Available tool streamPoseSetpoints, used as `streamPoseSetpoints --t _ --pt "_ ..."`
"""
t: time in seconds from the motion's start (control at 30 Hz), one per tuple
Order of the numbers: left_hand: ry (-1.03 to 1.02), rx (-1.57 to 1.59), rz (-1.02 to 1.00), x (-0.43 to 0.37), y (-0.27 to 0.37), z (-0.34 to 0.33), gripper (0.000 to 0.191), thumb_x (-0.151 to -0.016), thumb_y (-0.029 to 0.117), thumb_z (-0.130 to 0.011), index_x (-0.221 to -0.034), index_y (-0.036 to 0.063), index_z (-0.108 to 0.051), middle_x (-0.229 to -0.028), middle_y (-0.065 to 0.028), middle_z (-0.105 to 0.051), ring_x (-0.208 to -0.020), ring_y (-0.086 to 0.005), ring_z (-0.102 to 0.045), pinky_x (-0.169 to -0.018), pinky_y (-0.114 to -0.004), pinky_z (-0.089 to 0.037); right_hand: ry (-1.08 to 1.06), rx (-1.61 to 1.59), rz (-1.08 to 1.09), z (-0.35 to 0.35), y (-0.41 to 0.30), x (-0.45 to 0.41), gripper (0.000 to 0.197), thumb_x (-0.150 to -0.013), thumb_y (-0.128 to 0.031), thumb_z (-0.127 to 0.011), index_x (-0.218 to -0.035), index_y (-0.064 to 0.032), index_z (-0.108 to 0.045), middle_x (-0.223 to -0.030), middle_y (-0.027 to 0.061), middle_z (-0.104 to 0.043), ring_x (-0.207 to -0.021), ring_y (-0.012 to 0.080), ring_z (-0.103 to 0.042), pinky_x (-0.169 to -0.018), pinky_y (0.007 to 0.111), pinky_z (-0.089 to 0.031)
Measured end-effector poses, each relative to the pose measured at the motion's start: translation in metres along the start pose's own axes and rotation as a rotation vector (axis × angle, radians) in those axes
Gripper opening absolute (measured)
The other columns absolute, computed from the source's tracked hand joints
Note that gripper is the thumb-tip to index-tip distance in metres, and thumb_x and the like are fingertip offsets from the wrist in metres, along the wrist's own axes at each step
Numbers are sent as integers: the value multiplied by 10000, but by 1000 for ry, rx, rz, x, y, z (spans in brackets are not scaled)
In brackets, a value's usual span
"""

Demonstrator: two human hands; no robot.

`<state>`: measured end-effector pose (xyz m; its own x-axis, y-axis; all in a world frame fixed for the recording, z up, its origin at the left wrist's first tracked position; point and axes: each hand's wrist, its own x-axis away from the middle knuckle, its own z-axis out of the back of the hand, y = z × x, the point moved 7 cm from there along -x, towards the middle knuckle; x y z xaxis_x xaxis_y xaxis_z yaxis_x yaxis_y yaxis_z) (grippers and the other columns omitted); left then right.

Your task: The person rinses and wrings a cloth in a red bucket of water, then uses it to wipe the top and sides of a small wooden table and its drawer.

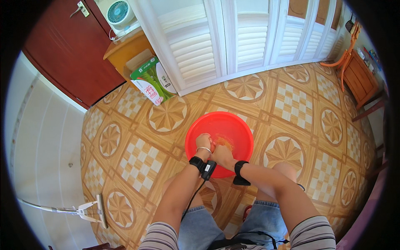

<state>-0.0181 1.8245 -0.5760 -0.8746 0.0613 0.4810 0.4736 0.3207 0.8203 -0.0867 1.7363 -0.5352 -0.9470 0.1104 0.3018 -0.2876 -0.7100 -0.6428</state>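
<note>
A round red plastic basin (243,131) stands on the patterned floor between my feet and the white louvred doors. Both hands are down inside it, close together. My left hand (204,142), with a bracelet at the wrist, is curled around something reddish that its fingers mostly hide. Right beside it, my right hand (222,153) is bent downward, its fingertips out of sight; whether it grips anything cannot be told. An orange, wet-looking patch (226,143) lies on the basin's bottom just beyond the right hand.
A green and white cardboard box (153,79) leans by a wooden cabinet (129,43) bearing a fan (118,13). A squeeze mop (90,211) stands at the lower left. A wooden coat stand (343,59) and a small cabinet (359,78) are at the upper right.
</note>
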Motion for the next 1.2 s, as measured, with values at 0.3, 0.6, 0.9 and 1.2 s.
streamPoseSetpoints --t 0.3,0.6,0.9,1.2 --pt "-316 -116 440 31 6 -17 458 -889 572 -431 -1043 159 -559 -970 1 -570 -884 -164 -552 -794 -342 -471 257 225 251 66 -26 4 647 -637 -235 -774 -1092 -33 -360 -918 157 -558 -831 398 -606 -683 433 -514" --pt "-631 234 -50 54 98 -45 391 -929 238 -513 -1282 105 -412 -1187 -57 -527 -1071 -165 -528 -902 -342 -458 -377 -1301 -221 99 2 -17 253 -904 -209 -484 -1076 -35 -551 -1014 88 -633 -873 223 -621 -759 361 -510" --pt "-697 217 181 77 95 -47 596 -849 51 -547 -1384 117 -293 -1335 -102 -391 -1135 -184 -470 -875 -300 -455 -264 -1296 -198 118 -24 -9 263 -904 -280 -512 -1067 -74 -521 -1002 75 -594 -902 196 -563 -731 344 -491" --pt "-586 17 28 59 75 -38 500 -755 -54 -511 -1229 32 -376 -1148 -78 -488 -1028 -159 -526 -848 -283 -466 -287 -1184 16 127 -43 -3 694 -825 -500 -601 -1274 -17 -386 -1225 140 -463 -1094 224 -473 -842 358 -440"
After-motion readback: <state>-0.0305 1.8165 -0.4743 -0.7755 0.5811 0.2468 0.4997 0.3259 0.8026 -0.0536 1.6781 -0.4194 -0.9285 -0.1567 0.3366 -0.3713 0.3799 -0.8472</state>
